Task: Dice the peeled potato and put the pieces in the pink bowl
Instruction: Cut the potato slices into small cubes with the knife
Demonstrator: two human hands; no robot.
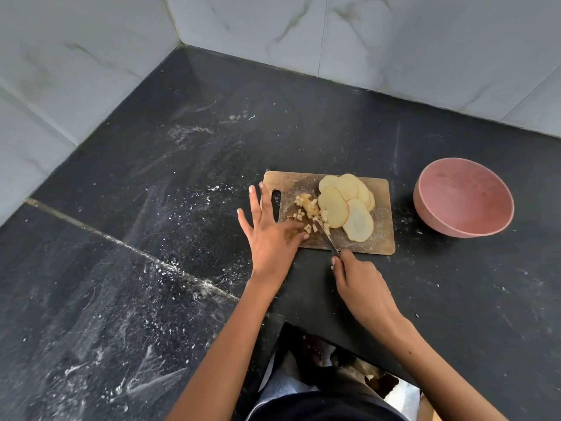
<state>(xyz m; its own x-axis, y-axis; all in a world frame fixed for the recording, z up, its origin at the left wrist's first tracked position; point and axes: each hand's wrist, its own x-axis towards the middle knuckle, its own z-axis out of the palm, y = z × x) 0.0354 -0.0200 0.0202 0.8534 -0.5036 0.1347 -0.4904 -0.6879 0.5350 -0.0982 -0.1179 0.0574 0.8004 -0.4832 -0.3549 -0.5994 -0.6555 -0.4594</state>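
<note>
Dicing underway: our right hand [361,278] grips the knife [329,240], left hand [270,226] flat, fingers spread; slices [349,202] remain, pink bowl [464,197] unfilled.

Potato slices [346,205]: pale yellow flat ovals, overlapping in a fanned pile across the middle and right of the cutting board [382,238]; diced pieces [311,209]: small pale cubes, loosely scattered just left of the slices, some touching them; pink bowl [463,197]: round, matte, upright on the counter [334,123], near the board's right edge but apart from it; inside holds no potato.
</note>
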